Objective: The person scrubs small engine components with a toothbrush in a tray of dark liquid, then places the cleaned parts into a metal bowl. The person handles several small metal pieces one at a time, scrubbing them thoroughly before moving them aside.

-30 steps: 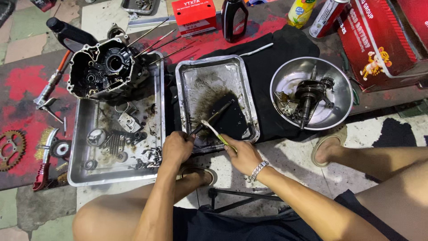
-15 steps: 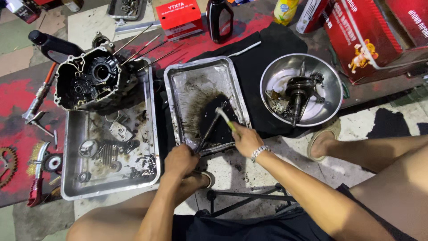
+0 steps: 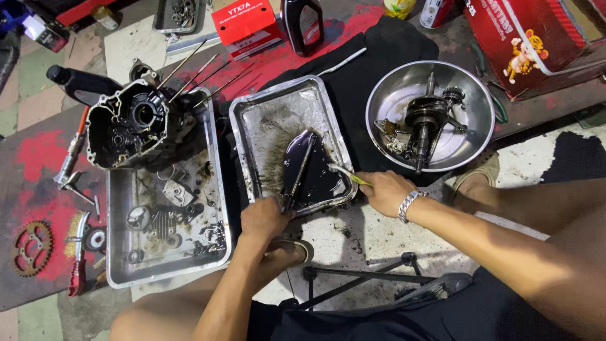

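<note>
Left hand: fingers gripping near end of long dark metal rod, rod lying in black oily liquid inside small rectangular steel tray. Right hand: fingers pinching yellow-green toothbrush, bristles touching liquid. Engine crankcase sitting in large tray alongside.

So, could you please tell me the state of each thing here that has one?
Left hand: gripping a long metal rod.
Right hand: holding a small brush.
Middle tray: tilted, dark liquid pooled at its near corner.
Engine case: open, studs upright.
Dark bottle: standing.
</note>
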